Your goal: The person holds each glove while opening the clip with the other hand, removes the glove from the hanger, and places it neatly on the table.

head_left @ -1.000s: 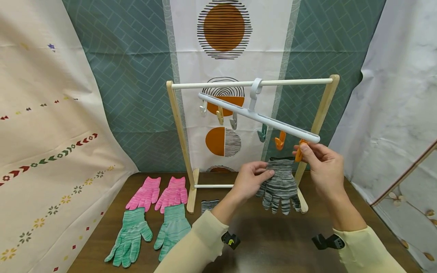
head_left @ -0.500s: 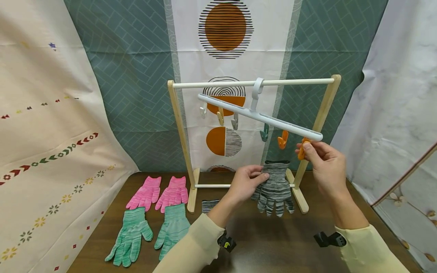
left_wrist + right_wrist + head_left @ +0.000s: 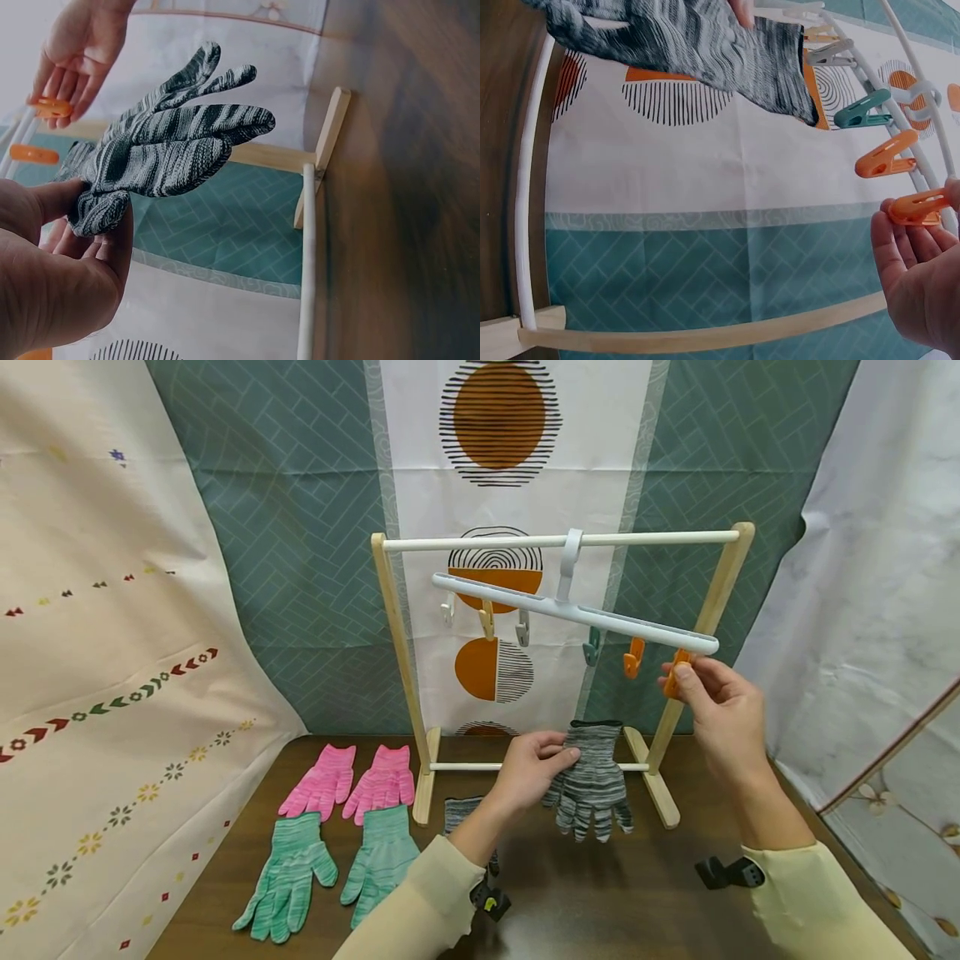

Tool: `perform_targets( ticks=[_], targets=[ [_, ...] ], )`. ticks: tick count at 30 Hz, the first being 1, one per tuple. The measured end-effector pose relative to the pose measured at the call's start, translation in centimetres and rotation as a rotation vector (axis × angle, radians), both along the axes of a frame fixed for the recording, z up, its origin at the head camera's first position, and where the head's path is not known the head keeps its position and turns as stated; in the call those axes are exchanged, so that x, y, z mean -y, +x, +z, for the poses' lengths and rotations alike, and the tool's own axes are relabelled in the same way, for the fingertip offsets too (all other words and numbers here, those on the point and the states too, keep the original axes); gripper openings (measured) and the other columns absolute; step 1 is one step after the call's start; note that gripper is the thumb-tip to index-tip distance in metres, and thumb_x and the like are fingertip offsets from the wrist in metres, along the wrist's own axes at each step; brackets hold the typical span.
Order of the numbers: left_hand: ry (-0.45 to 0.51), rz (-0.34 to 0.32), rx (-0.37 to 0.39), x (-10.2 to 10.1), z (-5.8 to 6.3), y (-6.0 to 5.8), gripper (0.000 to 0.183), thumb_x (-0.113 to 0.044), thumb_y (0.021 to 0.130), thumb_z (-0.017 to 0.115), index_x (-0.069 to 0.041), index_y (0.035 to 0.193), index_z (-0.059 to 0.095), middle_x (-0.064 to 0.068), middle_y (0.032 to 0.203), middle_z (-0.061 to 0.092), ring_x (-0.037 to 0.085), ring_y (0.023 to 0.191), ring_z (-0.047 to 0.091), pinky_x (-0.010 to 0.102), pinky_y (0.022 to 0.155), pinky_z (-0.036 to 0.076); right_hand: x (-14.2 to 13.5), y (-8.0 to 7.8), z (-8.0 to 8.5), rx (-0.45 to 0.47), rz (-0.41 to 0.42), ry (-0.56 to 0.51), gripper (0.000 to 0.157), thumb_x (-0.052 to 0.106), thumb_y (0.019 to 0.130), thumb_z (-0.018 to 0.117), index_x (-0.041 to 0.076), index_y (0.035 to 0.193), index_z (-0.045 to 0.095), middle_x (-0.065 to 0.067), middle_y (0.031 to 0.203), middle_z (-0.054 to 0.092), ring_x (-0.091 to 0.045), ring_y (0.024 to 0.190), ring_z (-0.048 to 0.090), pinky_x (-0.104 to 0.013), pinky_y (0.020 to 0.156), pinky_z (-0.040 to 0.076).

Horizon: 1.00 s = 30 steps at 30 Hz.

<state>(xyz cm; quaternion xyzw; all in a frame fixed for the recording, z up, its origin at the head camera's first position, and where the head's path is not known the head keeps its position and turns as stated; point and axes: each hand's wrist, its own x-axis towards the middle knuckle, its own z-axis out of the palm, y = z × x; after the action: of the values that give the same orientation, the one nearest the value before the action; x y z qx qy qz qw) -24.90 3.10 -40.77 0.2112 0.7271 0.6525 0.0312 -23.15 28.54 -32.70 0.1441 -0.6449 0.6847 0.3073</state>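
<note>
My left hand (image 3: 528,770) pinches a grey-and-black striped knit glove (image 3: 596,777) by its side, fingers hanging down, cuff up, below the hanger. In the left wrist view the thumb presses on the glove (image 3: 165,150) near its thumb part. My right hand (image 3: 723,714) pinches the end orange clip (image 3: 678,675) under the right end of a pale grey hanger (image 3: 600,620). That hanger tilts down to the right from its hook. The right wrist view shows the glove's cuff (image 3: 795,71) apart from the clips. Another orange clip (image 3: 633,658) and a green clip (image 3: 592,646) hang nearby.
A wooden rack (image 3: 397,652) with a white top rod (image 3: 480,542) carries the hanger. On the dark table lie pink gloves (image 3: 321,783), green gloves (image 3: 288,877) and another grey glove (image 3: 459,812), partly under my left arm. Paler clips (image 3: 487,620) hang on the hanger's left half.
My left hand has drawn the grey glove left and down, away from the orange clip. The right hand has risen slightly with the clip, and the hanger tilts less.
</note>
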Motion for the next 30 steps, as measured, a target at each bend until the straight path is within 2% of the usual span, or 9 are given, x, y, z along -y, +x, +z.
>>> perform_targets(
  ticks=[7, 14, 21, 30],
  targets=[
    [0.027, 0.01, 0.044, 0.6, -0.7, 0.0, 0.042, -0.018, 0.105, 0.07, 0.002, 0.141, 0.065, 0.018, 0.131, 0.072, 0.032, 0.124, 0.067, 0.05, 0.109, 0.05, -0.3, -0.5, -0.1, -0.018, 0.027, -0.024, 0.031, 0.011, 0.103, 0.071, -0.007, 0.128, 0.069, -0.011, 0.111, 0.077, -0.018, 0.093, 0.075, -0.022, 0.086, 0.059],
    [0.032, 0.046, 0.097, 1.1, -1.3, 0.2, 0.042, -0.019, 0.104, 0.071, 0.001, 0.141, 0.065, 0.018, 0.132, 0.071, 0.033, 0.126, 0.065, 0.053, 0.109, 0.048, -0.4, -1.0, 0.0, -0.028, 0.02, -0.041, 0.034, 0.013, 0.103, 0.071, -0.006, 0.131, 0.068, -0.016, 0.115, 0.074, -0.021, 0.096, 0.074, -0.023, 0.087, 0.059],
    [0.047, 0.069, 0.16, 1.6, -2.2, 0.2, 0.044, -0.021, 0.104, 0.071, 0.001, 0.141, 0.064, 0.017, 0.132, 0.071, 0.032, 0.127, 0.064, 0.053, 0.109, 0.048, -0.4, -1.3, 0.1, -0.034, 0.01, -0.07, 0.033, 0.01, 0.102, 0.071, -0.006, 0.131, 0.069, -0.013, 0.113, 0.075, -0.02, 0.095, 0.074, -0.023, 0.086, 0.059],
    [0.022, 0.105, 0.21, 2.4, -3.4, 0.3, 0.047, -0.02, 0.104, 0.072, 0.003, 0.143, 0.062, 0.019, 0.137, 0.067, 0.035, 0.132, 0.06, 0.055, 0.109, 0.048, -0.4, -1.6, 0.0, -0.05, 0.009, -0.114, 0.031, 0.005, 0.101, 0.072, -0.006, 0.129, 0.07, -0.017, 0.113, 0.075, -0.019, 0.092, 0.075, -0.023, 0.085, 0.059]
  ],
)
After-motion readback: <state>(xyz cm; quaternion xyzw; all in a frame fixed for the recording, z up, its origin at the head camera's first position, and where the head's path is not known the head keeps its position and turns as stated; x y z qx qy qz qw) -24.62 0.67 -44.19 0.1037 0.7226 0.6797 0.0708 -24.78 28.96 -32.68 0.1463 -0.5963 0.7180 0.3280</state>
